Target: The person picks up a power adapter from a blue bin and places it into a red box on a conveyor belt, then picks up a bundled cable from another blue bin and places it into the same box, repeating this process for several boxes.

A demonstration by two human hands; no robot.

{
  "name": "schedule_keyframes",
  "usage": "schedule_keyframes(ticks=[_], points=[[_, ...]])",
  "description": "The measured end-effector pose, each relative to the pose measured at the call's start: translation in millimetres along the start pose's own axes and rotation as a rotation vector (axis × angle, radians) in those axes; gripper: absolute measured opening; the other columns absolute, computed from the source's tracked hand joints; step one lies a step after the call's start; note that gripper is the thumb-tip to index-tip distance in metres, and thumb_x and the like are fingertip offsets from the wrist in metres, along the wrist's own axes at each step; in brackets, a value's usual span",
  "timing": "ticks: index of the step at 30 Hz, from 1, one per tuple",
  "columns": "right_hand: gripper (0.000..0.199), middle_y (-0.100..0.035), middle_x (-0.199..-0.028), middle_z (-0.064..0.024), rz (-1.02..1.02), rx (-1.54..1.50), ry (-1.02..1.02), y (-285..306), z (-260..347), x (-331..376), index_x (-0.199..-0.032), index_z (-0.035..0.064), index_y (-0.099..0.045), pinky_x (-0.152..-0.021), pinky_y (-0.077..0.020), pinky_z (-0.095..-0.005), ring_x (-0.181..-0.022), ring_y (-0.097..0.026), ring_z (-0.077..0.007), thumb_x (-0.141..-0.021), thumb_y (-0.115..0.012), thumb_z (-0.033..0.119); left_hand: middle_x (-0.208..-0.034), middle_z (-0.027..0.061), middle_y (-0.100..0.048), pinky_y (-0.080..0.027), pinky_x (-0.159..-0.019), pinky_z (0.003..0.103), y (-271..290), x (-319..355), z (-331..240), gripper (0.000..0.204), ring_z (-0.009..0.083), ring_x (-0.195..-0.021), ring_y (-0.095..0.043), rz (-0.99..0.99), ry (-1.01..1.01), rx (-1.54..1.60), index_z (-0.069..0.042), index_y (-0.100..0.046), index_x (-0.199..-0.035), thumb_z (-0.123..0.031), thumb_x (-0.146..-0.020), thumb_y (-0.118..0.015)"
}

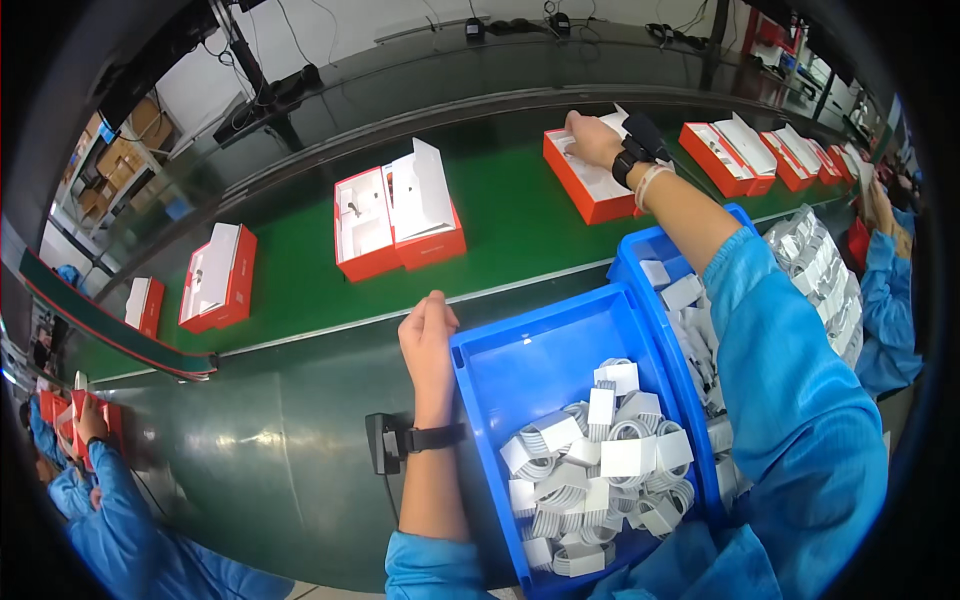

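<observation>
Red card with a white inner tray: the open box (592,178) lies on the green conveyor belt (500,215), toward its far edge, and the right hand (590,135) rests on its back rim with the arm stretched fully across the belt. The fingers curl down into the tray; whether they pinch anything cannot be told, since the palm hides the fingertips. The left hand (428,335) sits at the near left corner of the blue bin (500,375), fingers folded shut against the rim and holding nothing visible. In my judgement the step in hand is the seating of an item into the box tray; the next move calls for a clean lift of the right hand clear of the raised lid flap and a reach back into the bin, where coiled white cables (600,455) with paper bands lie heaped in the near half. A second blue bin (640,250) stands touching the first on the right, under the right forearm, so the return path is narrow there. On the belt, two more open boxes (398,220) lie to the left, well apart from the worked one, with bare belt between; further boxes (730,155) follow on the right, near. The dark steel apron (270,440) left of the bin offers free room. Co-workers in blue sleeves stand at both ends, well apart.
</observation>
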State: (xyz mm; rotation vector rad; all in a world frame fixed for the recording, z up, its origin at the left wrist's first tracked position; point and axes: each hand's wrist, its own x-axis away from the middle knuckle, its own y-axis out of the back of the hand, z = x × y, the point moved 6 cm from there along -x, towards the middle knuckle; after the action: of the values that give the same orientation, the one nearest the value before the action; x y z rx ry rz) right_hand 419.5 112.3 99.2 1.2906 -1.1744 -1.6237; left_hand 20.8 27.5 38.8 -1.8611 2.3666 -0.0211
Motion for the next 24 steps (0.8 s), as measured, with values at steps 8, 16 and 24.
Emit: schedule_keyframes(ticks=[8, 16, 24], points=[[0.017, -0.063, -0.093, -0.0146, -0.341, 0.111, 0.244, 27, 22, 32, -0.085, 0.0027, -0.068, -0.084, -0.0495, -0.0421, -0.094, -0.061, -0.0310, -0.084, -0.054, 0.014, -0.056, -0.0056, -0.040, -0.024, -0.049, 0.024, -12, 0, 17, 0.042, 0.0041, -0.053, -0.033, 0.020, -0.072, 0.015, -0.007, -0.050, -0.062, -0.027, -0.099, -0.053], [0.022, -0.068, -0.093, -0.0139, 0.897, -0.274, 0.817, 99, 153, 215, -0.102, 0.0038, -0.067, -0.074, -0.0520, -0.0386, -0.085, -0.066, -0.0281, -0.085, -0.063, 0.018, -0.054, -0.0061, -0.037, -0.023, -0.047, 0.023, -25, -5, 34, 0.042, 0.0039, -0.049, -0.031, -0.027, -0.031, 0.055, -0.008, -0.049, -0.061, -0.027, -0.098, -0.054], [0.038, -0.065, -0.093, -0.0137, 0.869, -0.070, 0.792, 72, 129, 279, -0.097, 0.0014, -0.063, -0.073, -0.0511, -0.0439, -0.088, -0.065, -0.0333, -0.078, -0.072, 0.033, -0.058, -0.0040, -0.040, -0.025, -0.051, 0.024, -38, 6, 31, 0.041, 0.0043, -0.054, -0.033, -0.007, -0.027, 0.035, -0.007, -0.048, -0.061, -0.025, -0.098, -0.053]])
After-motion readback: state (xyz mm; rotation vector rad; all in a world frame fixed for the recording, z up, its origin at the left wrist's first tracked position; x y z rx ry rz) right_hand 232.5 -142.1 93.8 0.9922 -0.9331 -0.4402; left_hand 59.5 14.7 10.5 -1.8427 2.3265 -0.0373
